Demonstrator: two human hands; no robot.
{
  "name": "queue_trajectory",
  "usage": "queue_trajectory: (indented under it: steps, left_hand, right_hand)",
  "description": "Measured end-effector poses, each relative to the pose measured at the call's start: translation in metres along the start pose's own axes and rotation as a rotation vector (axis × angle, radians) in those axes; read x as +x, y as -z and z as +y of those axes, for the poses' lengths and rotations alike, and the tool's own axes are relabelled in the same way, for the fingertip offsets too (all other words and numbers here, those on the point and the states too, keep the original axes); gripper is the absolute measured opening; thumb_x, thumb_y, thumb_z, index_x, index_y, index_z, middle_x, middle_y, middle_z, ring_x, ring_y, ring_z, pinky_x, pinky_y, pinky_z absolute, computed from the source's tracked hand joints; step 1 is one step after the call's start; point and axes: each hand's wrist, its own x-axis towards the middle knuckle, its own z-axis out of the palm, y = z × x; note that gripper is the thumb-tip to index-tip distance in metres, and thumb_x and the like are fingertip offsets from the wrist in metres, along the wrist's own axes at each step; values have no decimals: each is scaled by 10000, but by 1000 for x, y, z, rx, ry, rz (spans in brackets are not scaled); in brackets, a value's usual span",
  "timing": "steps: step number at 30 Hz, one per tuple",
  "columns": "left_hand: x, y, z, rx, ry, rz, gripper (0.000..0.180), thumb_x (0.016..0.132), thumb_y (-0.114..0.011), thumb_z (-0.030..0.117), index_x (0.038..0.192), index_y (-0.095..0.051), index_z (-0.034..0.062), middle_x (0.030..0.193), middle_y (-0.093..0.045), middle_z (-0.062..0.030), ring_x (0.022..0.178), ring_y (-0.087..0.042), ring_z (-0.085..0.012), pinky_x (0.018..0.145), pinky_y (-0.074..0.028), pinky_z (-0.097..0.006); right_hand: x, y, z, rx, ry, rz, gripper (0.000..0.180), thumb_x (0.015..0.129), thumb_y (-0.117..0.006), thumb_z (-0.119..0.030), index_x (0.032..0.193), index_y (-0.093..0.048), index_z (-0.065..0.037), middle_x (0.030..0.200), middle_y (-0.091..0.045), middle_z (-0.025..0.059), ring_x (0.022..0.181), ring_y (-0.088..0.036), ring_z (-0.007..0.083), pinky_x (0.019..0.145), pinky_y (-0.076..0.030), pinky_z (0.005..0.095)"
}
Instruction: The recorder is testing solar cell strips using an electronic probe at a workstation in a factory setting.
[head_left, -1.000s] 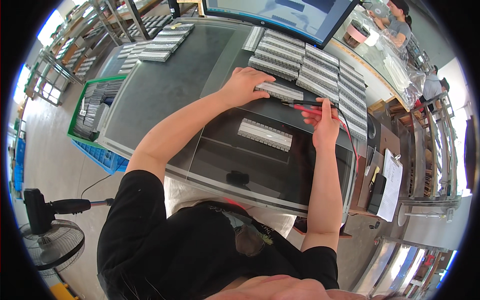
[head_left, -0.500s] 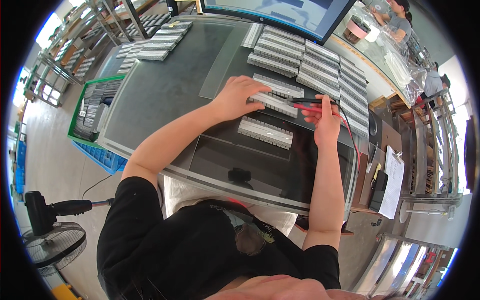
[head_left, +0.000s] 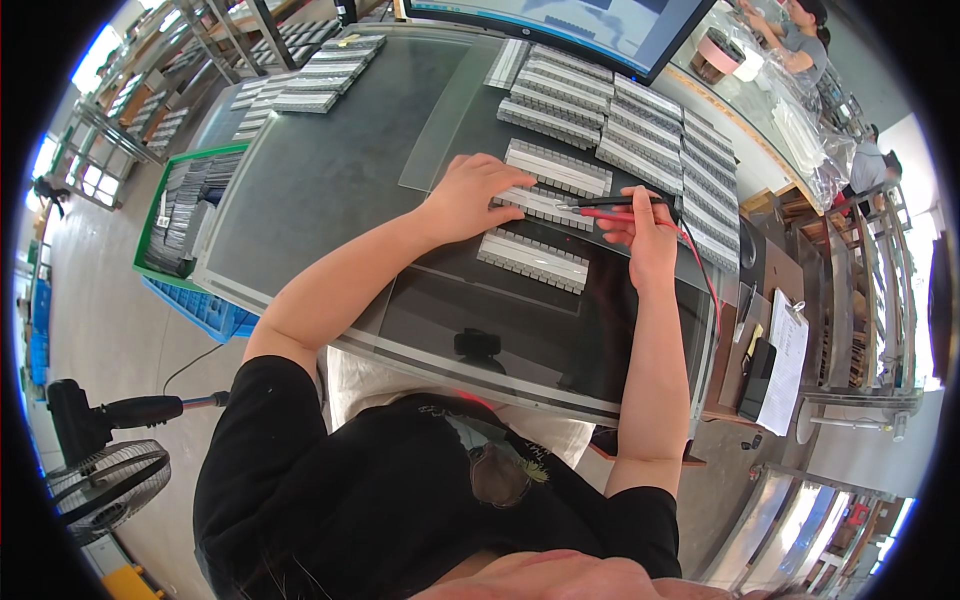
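A light grey strip with notched edges [head_left: 549, 207] lies on the dark glass tabletop. My left hand [head_left: 472, 198] is closed over its left end, thumb at the near edge and fingers at the far edge. In my right hand [head_left: 645, 238] are a black test probe [head_left: 618, 201] and a red test probe [head_left: 603, 214], held together like a pen, with their tips at the middle of that strip. Whether both tips touch it I cannot tell. A similar strip [head_left: 560, 168] lies just beyond, and another strip [head_left: 533, 261] lies nearer to me.
Stacks of strips [head_left: 640, 135] stand at the far right, below a monitor [head_left: 570, 30]. More strips [head_left: 330, 75] lie at the far left. Left of the table is a green crate [head_left: 150, 225]; right are a phone [head_left: 757, 382] and clipboard [head_left: 788, 350]. Red cable [head_left: 712, 290] trails beside my right forearm.
The probe tips have shifted slightly left along the middle strip. My left hand keeps its hold on the strip's end. The view has moved a little.
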Motion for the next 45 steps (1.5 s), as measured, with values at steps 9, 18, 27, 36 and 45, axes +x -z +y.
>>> queue_trajectory:
  steps: [9, 18, 27, 36, 45]
  left_hand:
    - [-1, 7, 5, 11, -19, -14, 374, 755, -650, 241, 1101, -558, 131, 1088, -575, -26, 1055, -475, -223, 940, -307, -377]
    - [-38, 14, 32, -76, -37, -110, 373, 726, -672, 228, 1069, -568, 124, 1000, -582, -34, 1008, -492, -228, 907, -336, -384]
    - [5, 15, 18, 64, -65, -6, 389, 758, -651, 220, 1123, -543, 138, 1134, -548, -22, 1114, -427, -232, 938, -309, -381]
    - [42, -2, -20, 139, -14, -28, 428, 762, -650, 233, 1165, -523, 168, 1134, -542, -47, 1136, -429, -233, 930, -305, -389]
    - [3, -3, 3, 84, -64, -19, 387, 730, -675, 207, 1095, -562, 147, 1090, -572, 2, 1089, -460, -216, 918, -319, -380]
  right_hand:
    - [-2, -3, 0, 44, 34, 3, 342, 908, -481, -331, 982, -517, 1, 827, -561, 112, 657, -636, 193, 524, -503, 248]
    - [-2, -2, -3, 122, 36, 27, 338, 905, -483, -331, 967, -517, -1, 811, -557, 124, 617, -634, 205, 496, -499, 249]
    - [-1, 1, -3, 155, 60, 73, 339, 906, -479, -336, 954, -517, -3, 798, -562, 129, 595, -630, 207, 475, -490, 250]
    - [-2, 0, -4, 177, 54, 101, 325, 913, -466, -323, 965, -514, -6, 796, -565, 122, 601, -629, 216, 468, -482, 257]
    - [-1, -1, -3, 17, 14, 46, 329, 907, -479, -333, 977, -520, -15, 809, -561, 106, 607, -627, 177, 470, -479, 239]
